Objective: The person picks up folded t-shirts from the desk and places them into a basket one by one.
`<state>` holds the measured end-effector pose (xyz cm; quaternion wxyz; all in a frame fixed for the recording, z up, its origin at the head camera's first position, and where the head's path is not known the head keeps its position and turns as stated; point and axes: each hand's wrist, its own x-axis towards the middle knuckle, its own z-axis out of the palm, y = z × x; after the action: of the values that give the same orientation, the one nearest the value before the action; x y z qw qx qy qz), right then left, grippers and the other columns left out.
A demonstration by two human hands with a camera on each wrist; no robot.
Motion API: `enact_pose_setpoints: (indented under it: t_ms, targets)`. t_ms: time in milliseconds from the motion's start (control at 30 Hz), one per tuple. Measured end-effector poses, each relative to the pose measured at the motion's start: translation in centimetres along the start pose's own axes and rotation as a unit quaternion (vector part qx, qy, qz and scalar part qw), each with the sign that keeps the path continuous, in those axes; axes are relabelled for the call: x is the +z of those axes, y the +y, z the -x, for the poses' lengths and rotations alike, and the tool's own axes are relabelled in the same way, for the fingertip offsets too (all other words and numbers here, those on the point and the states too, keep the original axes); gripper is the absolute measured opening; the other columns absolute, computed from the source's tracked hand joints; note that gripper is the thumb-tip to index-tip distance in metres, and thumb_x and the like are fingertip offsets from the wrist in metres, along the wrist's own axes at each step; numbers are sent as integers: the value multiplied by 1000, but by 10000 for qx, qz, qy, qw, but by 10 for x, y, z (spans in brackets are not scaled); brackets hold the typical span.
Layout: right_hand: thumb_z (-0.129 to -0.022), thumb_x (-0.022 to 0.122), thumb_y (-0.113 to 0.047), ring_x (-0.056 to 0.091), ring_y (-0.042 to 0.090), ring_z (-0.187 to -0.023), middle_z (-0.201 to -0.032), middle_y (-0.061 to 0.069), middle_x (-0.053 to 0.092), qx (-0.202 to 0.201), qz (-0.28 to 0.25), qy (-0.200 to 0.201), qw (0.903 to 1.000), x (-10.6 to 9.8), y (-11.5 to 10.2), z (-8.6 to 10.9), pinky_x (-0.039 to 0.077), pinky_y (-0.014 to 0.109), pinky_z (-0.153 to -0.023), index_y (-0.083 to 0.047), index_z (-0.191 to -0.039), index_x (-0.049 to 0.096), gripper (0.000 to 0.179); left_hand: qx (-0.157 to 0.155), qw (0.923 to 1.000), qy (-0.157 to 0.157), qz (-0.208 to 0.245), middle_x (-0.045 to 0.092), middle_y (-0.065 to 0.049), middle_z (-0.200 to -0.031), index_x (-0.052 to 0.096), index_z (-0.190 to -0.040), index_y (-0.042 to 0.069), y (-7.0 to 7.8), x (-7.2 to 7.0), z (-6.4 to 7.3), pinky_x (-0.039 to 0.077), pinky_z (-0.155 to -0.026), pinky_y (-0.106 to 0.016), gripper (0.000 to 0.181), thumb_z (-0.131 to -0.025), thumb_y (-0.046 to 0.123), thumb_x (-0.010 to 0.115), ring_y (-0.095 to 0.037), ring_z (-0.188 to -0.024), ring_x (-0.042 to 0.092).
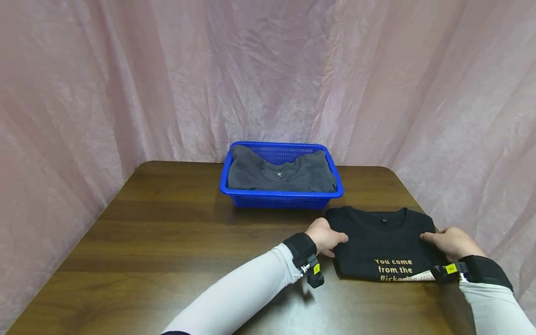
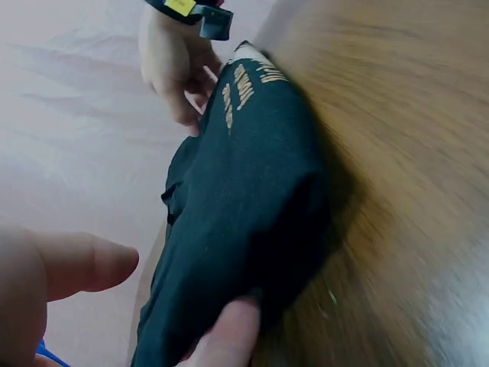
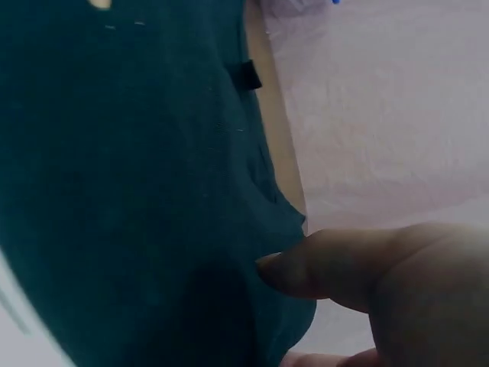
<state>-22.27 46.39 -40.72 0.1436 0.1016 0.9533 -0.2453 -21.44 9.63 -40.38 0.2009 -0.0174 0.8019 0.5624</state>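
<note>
A folded black T-shirt (image 1: 377, 237) with cream lettering lies at the right of the table, its collar toward the back. At its left side is my left hand (image 1: 325, 236). In the left wrist view that hand's thumb (image 2: 92, 261) stands straight and apart from the cloth, while a fingertip (image 2: 238, 325) touches the shirt's lower edge. My right hand (image 1: 454, 243) holds the opposite side: the thumb (image 3: 306, 271) lies over the fabric and the fingers go underneath, mostly hidden.
Behind the shirt and to its left, a blue plastic basket (image 1: 282, 200) stands near the table's back edge. Inside lies a folded dark grey shirt (image 1: 280, 179). A pink curtain (image 1: 268, 74) hangs around the brown wooden table (image 1: 167, 242).
</note>
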Motion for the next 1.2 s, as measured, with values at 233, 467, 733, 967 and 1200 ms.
enact_pose_setpoints:
  t_ms: [233,467,733,967,1200]
  targets:
    - [-107,53,-54,69,42,-106,-123,47,63,-263,-83,-394,9988,-7,-3,-10,58,41,-87,26,-130,62,83,158,9980,152,-588,72,-14,-106,68,-121,-9,-3,2,-9,68,-71,-34,43,-93,19,87,-28,-80,81]
    - [-109,57,-42,69,21,-105,-137,43,61,-510,-494,-601,9957,-7,10,-14,56,24,-82,25,-138,59,73,83,9980,-110,613,73,-22,-117,62,-138,-12,-15,3,-13,70,-80,-41,48,-96,1,80,-34,-94,83]
    - [-109,59,-38,67,4,-90,-107,4,78,-217,-1652,-526,9846,-2,26,-6,58,21,-79,10,-120,76,52,234,9943,-99,1037,73,-16,-116,66,-126,-6,-24,9,-18,70,-81,-41,34,-94,-3,77,-32,-94,83]
    - [-112,49,-32,75,5,-82,-92,-14,73,192,-3207,-1041,9412,-9,26,1,64,27,-80,-6,-104,68,34,458,9886,-266,1408,76,-13,-106,67,-112,-2,-19,11,-17,69,-85,-47,22,-93,-4,77,-36,-95,83]
    - [-115,42,-34,78,10,-88,-97,-11,75,197,-3505,-1274,9276,-28,29,7,66,31,-84,5,-120,61,44,598,9825,-489,1698,74,-15,-114,65,-127,-7,-5,10,-14,66,-92,-52,35,-95,-3,77,-38,-101,82]
